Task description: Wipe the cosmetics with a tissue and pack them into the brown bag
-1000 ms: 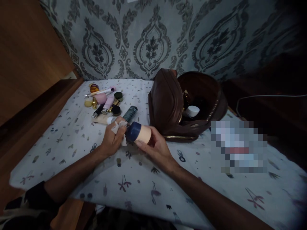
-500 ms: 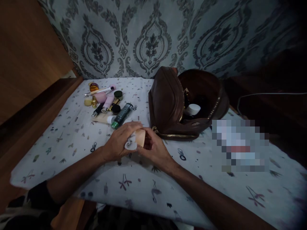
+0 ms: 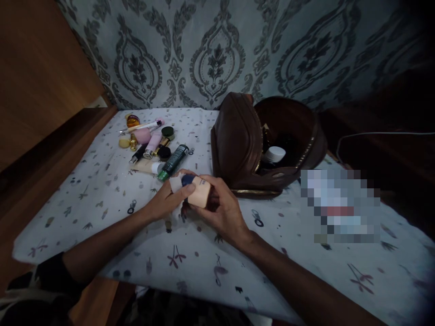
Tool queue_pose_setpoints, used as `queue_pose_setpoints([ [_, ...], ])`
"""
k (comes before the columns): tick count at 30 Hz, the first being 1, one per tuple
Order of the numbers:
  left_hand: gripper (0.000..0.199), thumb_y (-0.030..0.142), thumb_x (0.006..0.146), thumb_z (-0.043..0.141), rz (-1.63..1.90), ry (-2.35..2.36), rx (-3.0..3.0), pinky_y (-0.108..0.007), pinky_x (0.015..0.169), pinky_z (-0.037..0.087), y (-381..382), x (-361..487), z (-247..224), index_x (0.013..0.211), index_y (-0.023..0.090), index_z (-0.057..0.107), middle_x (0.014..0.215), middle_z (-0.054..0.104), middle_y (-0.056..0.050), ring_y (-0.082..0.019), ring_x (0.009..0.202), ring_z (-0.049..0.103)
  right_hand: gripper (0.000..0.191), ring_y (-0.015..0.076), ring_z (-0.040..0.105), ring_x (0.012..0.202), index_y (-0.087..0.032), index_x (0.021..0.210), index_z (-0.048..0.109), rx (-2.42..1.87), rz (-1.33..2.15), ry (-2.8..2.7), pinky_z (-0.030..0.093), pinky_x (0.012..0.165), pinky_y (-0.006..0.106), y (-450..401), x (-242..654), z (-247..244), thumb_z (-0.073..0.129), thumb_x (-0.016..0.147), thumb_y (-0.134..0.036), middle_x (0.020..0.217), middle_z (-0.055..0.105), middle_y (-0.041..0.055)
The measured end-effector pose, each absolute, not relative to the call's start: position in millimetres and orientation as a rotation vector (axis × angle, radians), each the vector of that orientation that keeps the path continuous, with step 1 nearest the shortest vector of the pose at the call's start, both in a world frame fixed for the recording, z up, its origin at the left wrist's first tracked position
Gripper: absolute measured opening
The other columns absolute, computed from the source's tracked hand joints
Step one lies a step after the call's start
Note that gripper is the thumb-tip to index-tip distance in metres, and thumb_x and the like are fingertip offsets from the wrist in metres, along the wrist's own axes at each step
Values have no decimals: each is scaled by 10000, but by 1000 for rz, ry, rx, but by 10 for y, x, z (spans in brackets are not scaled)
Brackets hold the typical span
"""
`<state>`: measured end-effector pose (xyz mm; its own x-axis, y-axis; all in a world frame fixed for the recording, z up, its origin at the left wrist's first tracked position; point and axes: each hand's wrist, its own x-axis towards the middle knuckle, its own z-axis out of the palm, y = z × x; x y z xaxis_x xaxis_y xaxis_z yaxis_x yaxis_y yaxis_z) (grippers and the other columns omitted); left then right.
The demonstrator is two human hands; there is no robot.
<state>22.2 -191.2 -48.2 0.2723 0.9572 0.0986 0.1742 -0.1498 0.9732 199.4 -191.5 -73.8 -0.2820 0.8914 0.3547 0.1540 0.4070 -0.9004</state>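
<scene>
Over the front of the table, a small peach-coloured bottle [image 3: 199, 194] with a dark blue band or cap lies sideways between my hands. My right hand [image 3: 226, 210] is wrapped round its right end. My left hand [image 3: 165, 199] is closed at the other end, thumb pressed on the bottle, with a white wipe or tissue [image 3: 175, 183] in its fingers. Just beyond my left hand lies a dark green bottle [image 3: 173, 163]. A brown zip bag [image 3: 236, 140] stands unzipped beyond my right hand, and a white-lidded container [image 3: 274, 155] shows inside it.
Several cosmetics lie together at the back left, among them a cream tube [image 3: 146, 167], a pink tube [image 3: 152, 145], a pink sponge [image 3: 142, 136] and an amber jar [image 3: 132, 121]. A patterned cloth [image 3: 142, 244] covers the table. A blurred-out item [image 3: 340, 206] lies at the right.
The white wipe, spread over the bottle's side before, is now bunched at its left end. The dark blue part has come into view, and my left thumb now lies across the bottle.
</scene>
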Motion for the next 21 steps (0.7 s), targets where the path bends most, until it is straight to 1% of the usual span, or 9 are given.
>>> queue_pose_setpoints([
  [2, 474, 572, 913, 525, 972, 1085, 1488, -228, 451, 466, -1913, 222, -494, 1184, 182, 542, 736, 602, 11, -105, 504, 533, 550, 268, 606, 1115, -267, 1270, 533, -902, 998, -1729, 523, 964, 440, -1913, 2003, -734, 752, 765, -254, 1194, 612, 86],
  [4, 454, 575, 920, 513, 974, 1103, 1472, -225, 451, 452, -1911, 222, -492, 1145, 185, 568, 692, 580, 22, -109, 511, 529, 583, 272, 599, 1143, -265, 1324, 499, -881, 1054, -1740, 526, 959, 437, -1913, 2011, -732, 732, 790, -282, 1237, 607, 96],
  [6, 434, 573, 925, 505, 995, 1122, 1496, -247, 524, 486, -1906, 224, -481, 1102, 186, 591, 694, 585, 16, -136, 589, 568, 586, 268, 599, 1152, -262, 1371, 469, -875, 1099, -1736, 529, 954, 435, -1917, 2017, -733, 694, 832, -314, 1269, 601, 105],
  [9, 462, 589, 912, 514, 1050, 1131, 1584, -312, 690, 540, -1897, 224, -467, 1118, 183, 592, 813, 642, -24, -199, 792, 635, 586, 274, 594, 1172, -262, 1380, 466, -873, 1130, -1709, 536, 940, 435, -1922, 2021, -731, 691, 845, -342, 1299, 593, 113],
  [11, 487, 590, 900, 530, 1094, 1133, 1671, -360, 812, 540, -1892, 217, -466, 1160, 182, 580, 920, 667, -55, -238, 940, 637, 575, 282, 588, 1186, -255, 1353, 484, -874, 1146, -1684, 542, 927, 432, -1922, 2021, -723, 709, 832, -353, 1306, 592, 118],
  [13, 495, 580, 890, 548, 1119, 1139, 1764, -389, 893, 517, -1888, 200, -469, 1180, 180, 576, 1024, 669, -79, -254, 1019, 621, 562, 274, 607, 1150, -243, 1324, 498, -886, 1188, -1651, 552, 906, 418, -1918, 2019, -714, 716, 824, -375, 1291, 597, 121],
  [17, 519, 580, 884, 551, 1114, 1138, 1910, -399, 935, 491, -1881, 153, -466, 1207, 174, 571, 1164, 642, -108, -263, 1059, 610, 541, 230, 651, 1053, -246, 1250, 514, -862, 1401, -1523, 572, 867, 373, -1899, 1999, -704, 726, 797, -454, 1228, 618, 93],
  [19, 534, 590, 889, 536, 1118, 1124, 1943, -402, 954, 483, -1880, 137, -459, 1220, 172, 566, 1184, 636, -116, -268, 1081, 607, 538, 223, 657, 1037, -254, 1195, 519, -825, 1499, -1454, 577, 858, 368, -1892, 1983, -698, 747, 765, -483, 1189, 631, 78],
  [21, 539, 600, 895, 523, 1135, 1092, 1946, -405, 961, 485, -1883, 135, -457, 1224, 175, 563, 1188, 636, -118, -269, 1084, 611, 549, 222, 660, 1009, -262, 1153, 508, -808, 1555, -1406, 586, 815, 361, -1891, 1973, -679, 772, 728, -488, 1170, 633, 72],
])
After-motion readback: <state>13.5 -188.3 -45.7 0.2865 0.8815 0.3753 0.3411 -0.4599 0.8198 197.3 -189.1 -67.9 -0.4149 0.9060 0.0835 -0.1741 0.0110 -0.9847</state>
